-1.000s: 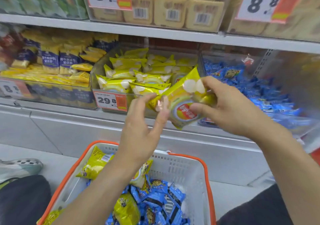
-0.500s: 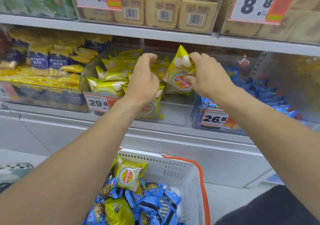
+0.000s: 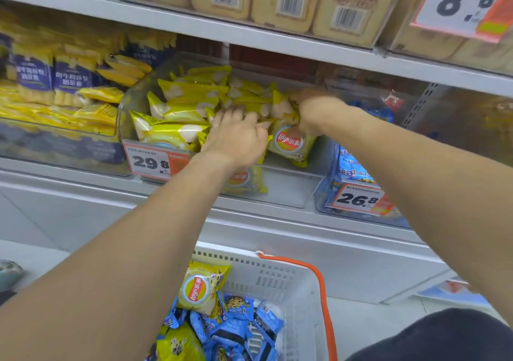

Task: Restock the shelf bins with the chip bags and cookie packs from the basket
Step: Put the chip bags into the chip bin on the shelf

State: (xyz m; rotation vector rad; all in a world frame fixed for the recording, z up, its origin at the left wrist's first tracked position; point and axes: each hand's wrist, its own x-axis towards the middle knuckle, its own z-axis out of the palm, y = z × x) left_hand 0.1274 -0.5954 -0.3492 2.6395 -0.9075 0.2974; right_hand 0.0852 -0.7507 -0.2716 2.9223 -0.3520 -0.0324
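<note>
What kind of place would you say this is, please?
Most likely a shop's snack aisle: price tags clipped to clear shelf bins full of chip bags, and a shopping basket of stock below.

Chip bag in the middle bin [image 3: 289,143]: Lay's logo with Chinese characters.
Chip bag in the basket [image 3: 200,288]: the same Lay's logo, turned sideways.
Middle bin's price tag [image 3: 151,162]: 29.8.
Right bin's price tag [image 3: 358,199]: 26.8.
Upper shelf sign [image 3: 466,0]: 8.8.
Tan packs on the upper shelf [image 3: 288,0]: barcodes, digits unreadable.
</note>
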